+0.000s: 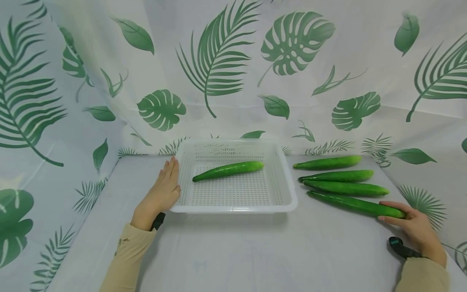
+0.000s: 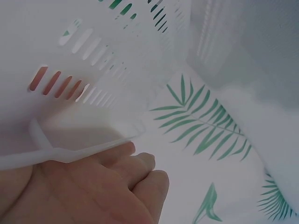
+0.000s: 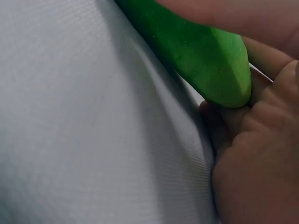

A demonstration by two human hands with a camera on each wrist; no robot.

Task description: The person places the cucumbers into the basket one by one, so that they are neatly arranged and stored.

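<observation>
A white perforated plastic basket [image 1: 233,209] stands on the table with one green cucumber [image 1: 228,170] lying inside it. My left hand [image 1: 162,192] rests against the basket's left side, fingers extended. In the left wrist view, the fingers [image 2: 135,170] lie along the basket's rim [image 2: 70,155]. To the right of the basket, several cucumbers lie roughly side by side. My right hand [image 1: 419,227] grips the paler right end of the nearest cucumber [image 1: 350,202] between thumb and fingers. The right wrist view shows that rounded cucumber end [image 3: 229,79] between the thumb above and the fingers beyond.
Three other cucumbers lie behind the gripped one: a near one [image 1: 346,188], a middle one [image 1: 339,176] and the farthest [image 1: 328,162]. A white cloth [image 1: 233,255] covers the table. Leaf-printed curtain fabric [image 1: 226,109] rises behind and at both sides.
</observation>
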